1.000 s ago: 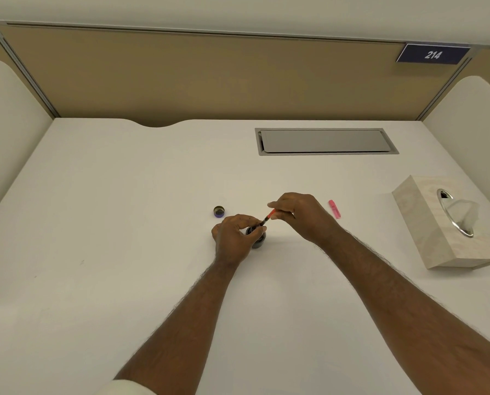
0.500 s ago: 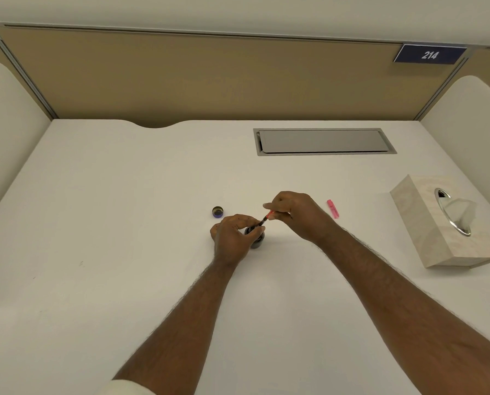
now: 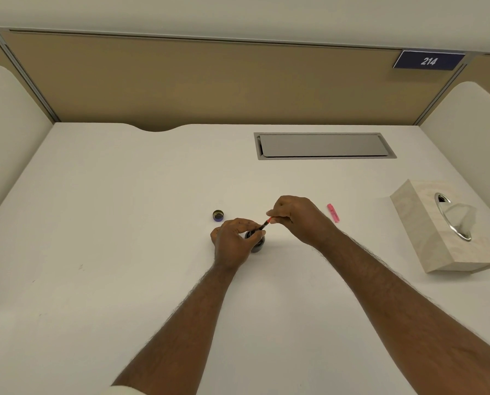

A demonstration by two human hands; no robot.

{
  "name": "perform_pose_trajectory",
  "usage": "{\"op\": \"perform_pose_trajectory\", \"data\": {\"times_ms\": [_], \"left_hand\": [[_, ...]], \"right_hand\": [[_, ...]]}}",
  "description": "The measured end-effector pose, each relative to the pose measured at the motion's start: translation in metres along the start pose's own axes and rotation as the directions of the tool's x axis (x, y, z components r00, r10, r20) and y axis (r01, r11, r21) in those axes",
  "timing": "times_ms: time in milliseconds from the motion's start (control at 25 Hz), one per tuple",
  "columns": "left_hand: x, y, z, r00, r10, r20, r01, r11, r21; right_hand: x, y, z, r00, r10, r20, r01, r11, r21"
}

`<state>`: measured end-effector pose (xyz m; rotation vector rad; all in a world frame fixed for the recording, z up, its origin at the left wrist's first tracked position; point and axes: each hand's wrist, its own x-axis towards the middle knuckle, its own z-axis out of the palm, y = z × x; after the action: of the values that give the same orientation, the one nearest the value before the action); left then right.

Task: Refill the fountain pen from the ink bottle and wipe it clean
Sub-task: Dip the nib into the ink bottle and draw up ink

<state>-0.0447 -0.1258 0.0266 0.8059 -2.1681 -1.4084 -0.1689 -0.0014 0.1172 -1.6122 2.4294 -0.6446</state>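
Left hand steadies the small, tippable bottle; right hand pinches the light pen, nib apparently dipped.

Pen tilted into hand-steadied ink bottle

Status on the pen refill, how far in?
Done: bottle cap is off, pen cap lies on the desk. In hand: left hand steadies the ink bottle; right hand angles the pen into its mouth. Left: wiping; tissue box untouched, recapping.
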Motion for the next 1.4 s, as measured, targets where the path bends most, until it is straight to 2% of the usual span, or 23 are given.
{"op": "perform_pose_trajectory", "data": {"times_ms": [240,480,800,1000,1120,1280,1400], "left_hand": [[-0.0002,0.0011,-0.0004,1.0,-0.002,0.004,0.002,1.0,-0.004],[-0.0001,-0.0007,-0.0003,1.0,-0.002,0.001,0.002,1.0,-0.004],[-0.0005,0.0022,-0.001,1.0,0.001,0.007,-0.001,1.0,-0.001],[-0.0011,0.0022,-0.0011,1.0,-0.007,0.0,0.007,1.0,-0.013],[-0.001,0.0023,-0.001,1.0,0.002,0.004,-0.002,1.0,-0.016],[-0.002,0.0048,-0.0017,1.0,-0.006,0.008,0.006,1.0,-0.004],[-0.0022,0.0053,-0.0021,1.0,-0.009,0.006,0.009,1.0,0.006]], "right_hand": [[0.0015,0.001,0.0,0.999,0.048,-0.007,-0.048,0.999,0.0],[-0.001,0.0021,-0.0003,0.997,-0.057,-0.044,0.057,0.998,-0.016],[0.0026,0.0014,0.0016,0.997,0.023,-0.068,-0.023,1.0,0.004],[0.0002,0.0014,0.003,0.999,-0.018,-0.048,0.018,1.0,0.005],[0.001,0.0009,0.0037,0.998,0.012,-0.061,-0.01,0.999,0.032],[0.0034,0.0021,0.0017,0.995,0.094,0.019,-0.094,0.996,-0.01],[-0.0003,0.0008,-0.0006,0.997,0.072,-0.018,-0.072,0.997,0.023]]}}
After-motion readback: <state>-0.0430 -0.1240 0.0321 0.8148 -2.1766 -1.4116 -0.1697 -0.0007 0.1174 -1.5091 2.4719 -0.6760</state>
